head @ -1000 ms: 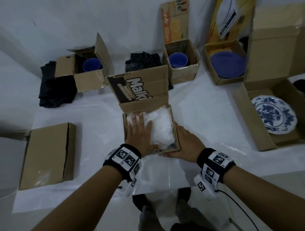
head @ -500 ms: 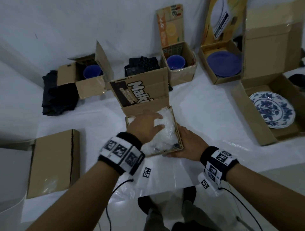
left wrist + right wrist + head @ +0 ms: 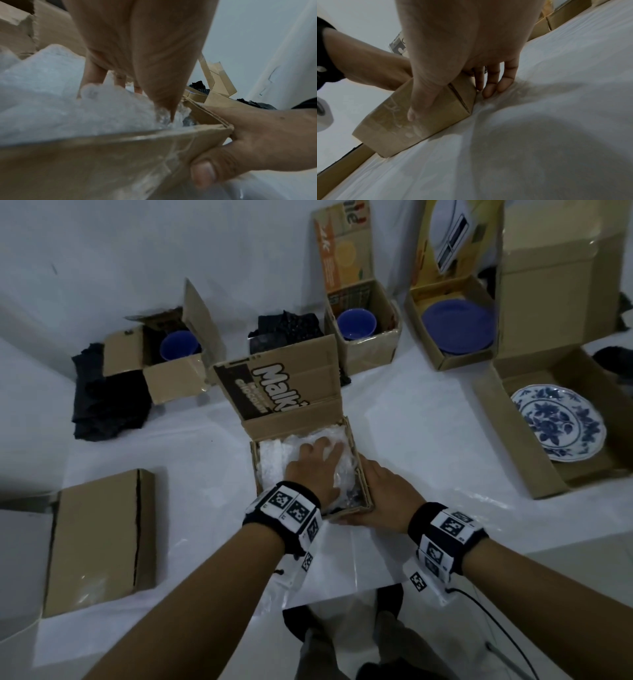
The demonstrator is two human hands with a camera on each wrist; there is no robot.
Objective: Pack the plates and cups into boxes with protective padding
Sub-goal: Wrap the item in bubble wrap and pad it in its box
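Observation:
A small open cardboard box with a "Malki" printed lid stands in the middle of the white sheet, filled with white padding. My left hand lies on the padding with fingers spread flat, pressing it down; the left wrist view shows the fingers sunk into the padding. My right hand holds the box's near right corner, thumb on the front wall and fingers down the right side. What lies under the padding is hidden.
Open boxes at the back hold blue cups and a blue plate. A blue-and-white patterned plate lies in a box at right. A closed flat box sits at left. Black cloth is piled at back left.
My left hand has slid from the padding's left side across to its far right part, still pressing. The right hand stays on the box corner.

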